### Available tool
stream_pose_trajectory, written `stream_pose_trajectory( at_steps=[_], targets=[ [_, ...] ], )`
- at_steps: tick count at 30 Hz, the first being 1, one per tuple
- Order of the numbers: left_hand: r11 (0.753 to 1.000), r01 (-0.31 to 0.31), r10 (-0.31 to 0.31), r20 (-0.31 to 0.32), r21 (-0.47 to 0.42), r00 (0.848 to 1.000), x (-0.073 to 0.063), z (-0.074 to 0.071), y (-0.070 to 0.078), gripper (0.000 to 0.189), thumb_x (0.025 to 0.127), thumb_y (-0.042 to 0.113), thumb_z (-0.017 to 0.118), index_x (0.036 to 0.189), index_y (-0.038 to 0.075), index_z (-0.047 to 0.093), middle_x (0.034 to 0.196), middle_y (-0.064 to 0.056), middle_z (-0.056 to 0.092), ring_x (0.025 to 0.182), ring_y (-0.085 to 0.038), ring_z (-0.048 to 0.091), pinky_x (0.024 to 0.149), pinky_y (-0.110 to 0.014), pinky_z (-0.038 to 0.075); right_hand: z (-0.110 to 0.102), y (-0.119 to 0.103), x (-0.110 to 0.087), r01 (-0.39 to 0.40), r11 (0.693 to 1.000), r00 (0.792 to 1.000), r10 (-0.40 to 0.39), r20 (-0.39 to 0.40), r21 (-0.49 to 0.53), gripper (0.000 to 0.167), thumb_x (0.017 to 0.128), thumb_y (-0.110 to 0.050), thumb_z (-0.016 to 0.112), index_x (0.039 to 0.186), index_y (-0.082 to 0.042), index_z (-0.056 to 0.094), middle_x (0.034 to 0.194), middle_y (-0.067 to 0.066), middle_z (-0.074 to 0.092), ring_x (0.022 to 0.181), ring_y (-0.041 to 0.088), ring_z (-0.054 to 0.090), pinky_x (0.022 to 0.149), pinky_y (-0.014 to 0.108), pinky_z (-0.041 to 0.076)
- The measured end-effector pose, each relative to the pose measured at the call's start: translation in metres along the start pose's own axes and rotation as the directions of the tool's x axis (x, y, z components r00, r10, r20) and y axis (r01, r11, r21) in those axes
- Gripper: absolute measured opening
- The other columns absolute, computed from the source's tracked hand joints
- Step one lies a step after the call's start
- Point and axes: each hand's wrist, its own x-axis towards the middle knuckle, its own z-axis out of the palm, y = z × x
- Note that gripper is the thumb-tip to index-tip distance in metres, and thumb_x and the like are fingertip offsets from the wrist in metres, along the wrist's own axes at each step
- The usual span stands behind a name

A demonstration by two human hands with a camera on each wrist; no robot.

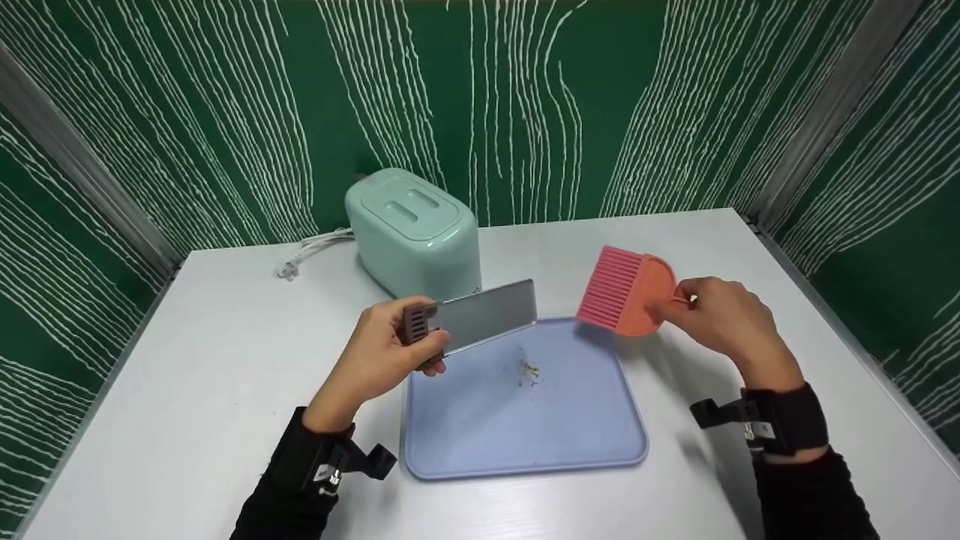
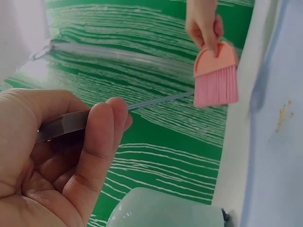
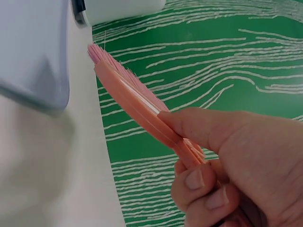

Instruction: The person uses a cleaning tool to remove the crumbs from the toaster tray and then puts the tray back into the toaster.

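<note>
My left hand point(image 1: 386, 345) grips a metal crumb tray point(image 1: 487, 313) by its brown slotted end, thumb on one face. The plate is tilted and held above the upper left of a blue serving tray point(image 1: 525, 442). On that tray lies a small patch of yellowish crumbs point(image 1: 529, 369). In my right hand point(image 1: 724, 319) is a small brush with an orange body point(image 1: 649, 296) and pink bristles point(image 1: 609, 289), pinched near its handle. The bristles point left, apart from the metal plate. In the right wrist view the brush point(image 3: 137, 104) shows edge-on, thumb on its face.
A mint green toaster point(image 1: 412, 232) stands behind the serving tray, its white cord and plug point(image 1: 289, 268) lying to the left. The white table point(image 1: 247, 390) is enclosed by green walls point(image 1: 525, 112) with white wavy lines.
</note>
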Motion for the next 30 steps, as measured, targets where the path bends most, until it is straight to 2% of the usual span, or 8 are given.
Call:
stream_pose_trajectory(
  at_steps=[4, 9, 12, 17, 19, 24, 27, 30],
  targets=[
    [0.999, 0.026, -0.027, -0.01, -0.037, 1.0, 0.001, 0.0, -0.001, 0.037, 0.096, 0.003, 0.072, 0.131, -0.007, 0.065, 0.082, -0.017, 0.073, 0.062, -0.016, 0.075, 0.063, -0.033, 0.066, 0.003, 0.014, 0.004, -0.041, 0.999, 0.999, 0.041, 0.024, -0.004, 0.045, 0.098, -0.058, 0.065, 0.087, -0.014, 0.065, 0.071, -0.002, 0.048, 0.073, 0.02, 0.047, 0.06, 0.033, 0.031],
    [0.996, 0.039, -0.042, -0.039, -0.079, 0.998, 0.003, -0.001, -0.002, 0.035, 0.097, 0.002, 0.071, 0.13, -0.007, 0.064, 0.082, -0.015, 0.073, 0.063, -0.017, 0.075, 0.063, -0.032, 0.065, 0.007, 0.03, 0.009, -0.092, 0.996, 0.993, 0.091, 0.069, 0.003, 0.051, 0.098, -0.062, 0.065, 0.088, -0.011, 0.064, 0.075, 0.001, 0.052, 0.077, 0.023, 0.051, 0.062, 0.034, 0.034],
    [0.994, 0.04, -0.046, -0.062, -0.097, 0.997, 0.003, 0.0, -0.002, 0.035, 0.097, 0.002, 0.071, 0.13, -0.007, 0.063, 0.083, -0.014, 0.073, 0.064, -0.018, 0.075, 0.064, -0.032, 0.065, 0.008, 0.038, 0.01, -0.119, 0.993, 0.988, 0.118, 0.096, 0.009, 0.056, 0.098, -0.063, 0.064, 0.094, -0.007, 0.065, 0.078, 0.004, 0.056, 0.078, 0.025, 0.052, 0.063, 0.035, 0.035],
    [0.992, 0.035, -0.047, -0.102, -0.12, 0.994, 0.004, 0.0, -0.002, 0.037, 0.097, 0.0, 0.07, 0.132, -0.006, 0.063, 0.08, -0.014, 0.073, 0.063, -0.017, 0.075, 0.065, -0.032, 0.065, 0.009, 0.047, 0.01, -0.155, 0.988, 0.979, 0.153, 0.135, 0.012, 0.068, 0.098, -0.064, 0.063, 0.112, 0.002, 0.07, 0.091, 0.012, 0.067, 0.084, 0.029, 0.056, 0.065, 0.036, 0.038],
    [0.991, 0.034, -0.049, -0.115, -0.133, 0.992, 0.004, 0.001, -0.002, 0.036, 0.096, 0.0, 0.07, 0.131, -0.006, 0.063, 0.079, -0.014, 0.073, 0.062, -0.017, 0.075, 0.065, -0.032, 0.065, 0.009, 0.051, 0.009, -0.171, 0.985, 0.972, 0.165, 0.165, 0.019, 0.07, 0.099, -0.065, 0.062, 0.112, 0.003, 0.068, 0.09, 0.012, 0.068, 0.083, 0.028, 0.057, 0.065, 0.036, 0.04],
    [0.984, 0.031, -0.056, -0.139, -0.177, 0.989, 0.004, 0.001, -0.001, 0.036, 0.096, -0.001, 0.07, 0.131, -0.007, 0.063, 0.078, -0.012, 0.072, 0.061, -0.017, 0.074, 0.064, -0.031, 0.065, 0.011, 0.055, 0.01, -0.233, 0.971, 0.933, 0.207, 0.294, 0.055, 0.061, 0.1, -0.065, 0.06, 0.092, -0.004, 0.06, 0.068, 0.002, 0.058, 0.07, 0.021, 0.054, 0.061, 0.035, 0.038],
    [0.979, 0.035, -0.068, -0.16, -0.202, 0.985, 0.005, 0.0, -0.001, 0.039, 0.096, -0.003, 0.07, 0.134, -0.007, 0.061, 0.08, -0.012, 0.07, 0.06, -0.016, 0.075, 0.063, -0.03, 0.065, 0.013, 0.056, 0.01, -0.254, 0.965, 0.912, 0.217, 0.348, 0.065, 0.057, 0.1, -0.062, 0.06, 0.082, -0.008, 0.059, 0.062, 0.0, 0.055, 0.064, 0.018, 0.05, 0.059, 0.033, 0.036],
    [0.974, 0.037, -0.079, -0.179, -0.222, 0.981, 0.005, 0.0, -0.001, 0.042, 0.096, -0.004, 0.07, 0.137, -0.007, 0.06, 0.08, -0.014, 0.069, 0.059, -0.017, 0.075, 0.062, -0.03, 0.064, 0.015, 0.058, 0.01, -0.264, 0.963, 0.902, 0.225, 0.369, 0.058, 0.056, 0.099, -0.061, 0.061, 0.075, -0.011, 0.06, 0.062, 0.0, 0.055, 0.062, 0.017, 0.048, 0.058, 0.033, 0.036]
  ],
)
